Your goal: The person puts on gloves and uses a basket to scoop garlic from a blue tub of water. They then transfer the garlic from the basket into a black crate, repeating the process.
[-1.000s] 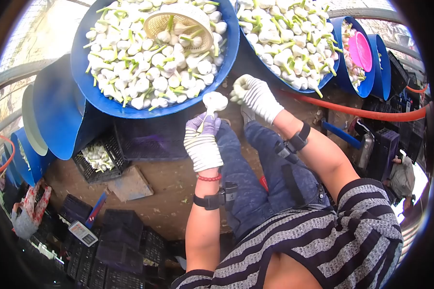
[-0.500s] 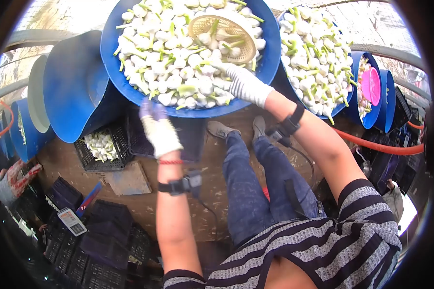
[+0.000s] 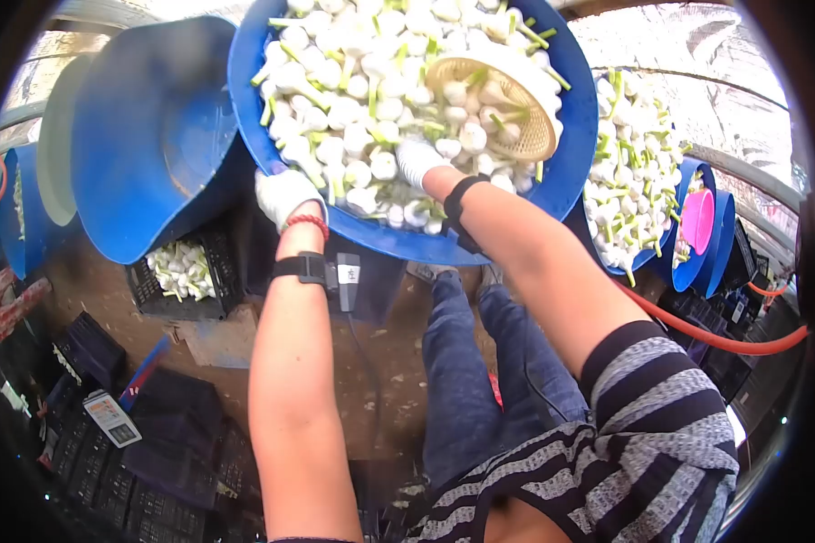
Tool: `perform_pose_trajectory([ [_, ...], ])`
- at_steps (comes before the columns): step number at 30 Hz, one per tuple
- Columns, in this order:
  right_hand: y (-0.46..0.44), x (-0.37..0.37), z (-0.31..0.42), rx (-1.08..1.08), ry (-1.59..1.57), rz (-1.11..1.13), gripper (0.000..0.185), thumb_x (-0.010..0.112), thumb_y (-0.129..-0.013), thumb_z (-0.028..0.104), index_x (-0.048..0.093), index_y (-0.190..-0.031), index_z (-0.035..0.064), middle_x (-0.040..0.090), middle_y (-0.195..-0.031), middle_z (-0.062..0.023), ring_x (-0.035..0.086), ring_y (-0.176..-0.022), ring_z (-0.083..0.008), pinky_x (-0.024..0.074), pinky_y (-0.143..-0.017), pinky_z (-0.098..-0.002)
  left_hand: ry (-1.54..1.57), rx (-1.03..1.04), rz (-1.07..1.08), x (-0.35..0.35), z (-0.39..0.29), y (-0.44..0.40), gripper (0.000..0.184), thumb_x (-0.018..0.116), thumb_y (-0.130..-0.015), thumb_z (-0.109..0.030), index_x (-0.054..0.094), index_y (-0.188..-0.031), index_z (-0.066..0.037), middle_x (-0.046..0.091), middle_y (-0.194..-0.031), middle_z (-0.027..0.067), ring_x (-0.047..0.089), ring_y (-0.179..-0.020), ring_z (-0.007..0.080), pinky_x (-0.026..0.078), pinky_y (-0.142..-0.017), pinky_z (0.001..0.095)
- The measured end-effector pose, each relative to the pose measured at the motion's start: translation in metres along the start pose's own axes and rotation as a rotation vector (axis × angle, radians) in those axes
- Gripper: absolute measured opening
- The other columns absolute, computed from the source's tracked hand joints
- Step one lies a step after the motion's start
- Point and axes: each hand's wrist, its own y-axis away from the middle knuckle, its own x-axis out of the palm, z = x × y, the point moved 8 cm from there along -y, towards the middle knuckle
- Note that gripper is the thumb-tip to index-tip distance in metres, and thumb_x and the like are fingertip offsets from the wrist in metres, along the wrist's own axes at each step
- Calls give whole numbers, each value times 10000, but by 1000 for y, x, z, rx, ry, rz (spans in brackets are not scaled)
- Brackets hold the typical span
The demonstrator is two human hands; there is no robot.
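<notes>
A large blue tub (image 3: pixel 385 242) stands before me, heaped with white garlic bulbs (image 3: pixel 335 118) on green stem stubs. My left hand (image 3: pixel 287 194), in a white glove, is closed on the tub's near-left rim. Inside the tub, my gloved right hand (image 3: pixel 418 163) reaches into the bulbs near the front; its fingers are hidden and blurred, so I cannot tell what they hold. A beige plastic colander (image 3: pixel 541 118) lies tilted on the heap beyond the right hand, with several bulbs in it.
Left of the tub stands another blue tub (image 3: pixel 145 136), tilted, above a black crate of garlic (image 3: pixel 179 270). More garlic (image 3: pixel 638 172) fills a tub at right, near a pink basket (image 3: pixel 697 222). An orange hose (image 3: pixel 706 337) crosses there. Black crates (image 3: pixel 172 416) are stacked lower left, with a scale-like device (image 3: pixel 111 418).
My left hand has come up from below the tub's edge onto its rim. My right hand has moved down into the bulbs, away from the colander. The view has shifted.
</notes>
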Motion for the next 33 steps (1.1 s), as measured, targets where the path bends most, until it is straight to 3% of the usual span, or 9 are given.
perform_pose_trajectory([
  [4, 7, -28, 14, -20, 117, 180, 252, 525, -854, 170, 706, -989, 57, 680, -1084, -173, 654, -986, -345, 512, -797, -467, -64, 24, 21, -8, -5, 1, 280, 504, -952, -217, 621, -1069, 9, 668, -959, 247, 652, -870, 390, 492, -746, 451],
  [7, 49, -132, 13, -22, -55, -317, 456, 676, -806, 267, 563, -1205, 78, 630, -1098, -192, 603, -1014, -362, 462, -853, -499, -19, -13, 66, -5, -6, 2, 269, 494, -958, -191, 620, -1087, 8, 667, -976, 252, 646, -886, 409, 492, -752, 458],
  [8, 56, -162, 19, -207, -43, -538, 604, 711, -787, 288, 496, -1317, 93, 536, -1281, -225, 553, -1116, -401, 458, -914, -479, 2, 6, 57, -4, -7, 3, 268, 490, -960, -185, 617, -1088, 14, 667, -978, 251, 642, -883, 417, 492, -753, 460],
  [14, -33, -122, 46, -69, 225, -457, 620, 557, -844, 73, 444, -1396, 331, 585, -1244, -219, 635, -1047, -340, 497, -898, -483, 15, 4, 46, -1, -4, 3, 282, 496, -962, -178, 605, -1096, 45, 668, -986, 249, 654, -873, 388, 497, -762, 447],
  [21, -48, -131, 25, -70, 61, 64, 430, 532, -868, 103, 563, -1293, 149, 632, -1158, -214, 657, -967, -358, 519, -859, -439, -28, 17, 34, -4, -5, 4, 287, 512, -956, -164, 603, -1149, 28, 676, -994, 233, 662, -866, 375, 508, -743, 427],
  [22, -52, -152, 17, -101, -21, -88, 441, 655, -845, 232, 594, -1274, 150, 623, -1170, -209, 595, -1075, -387, 497, -904, -420, 87, -71, 44, -3, -2, 6, 301, 512, -957, -159, 595, -1178, 29, 679, -1014, 227, 668, -870, 362, 510, -753, 427],
  [23, -41, -195, 22, -313, -68, -595, 502, 670, -842, 285, 562, -1312, 147, 569, -1280, -210, 546, -1163, -391, 466, -963, -419, 90, -74, 28, -1, 1, 4, 307, 513, -959, -157, 588, -1193, 27, 679, -1031, 224, 671, -885, 350, 509, -770, 426],
  [25, -61, -240, 24, -294, -213, -665, 519, 670, -841, 337, 560, -1314, 153, 497, -1376, -202, 499, -1221, -402, 430, -1016, -420, -13, 6, 17, -6, -10, 6, 317, 514, -959, -160, 581, -1194, 41, 676, -1030, 234, 668, -897, 353, 508, -783, 425],
  [33, -181, -188, 17, 114, 144, -98, 355, 521, -888, 268, 672, -1174, 122, 652, -1193, -139, 647, -1055, -285, 483, -917, -440, 3, 24, 2, -3, -9, 6, 331, 504, -958, -186, 586, -1156, 66, 665, -1012, 254, 652, -887, 381, 503, -784, 430],
])
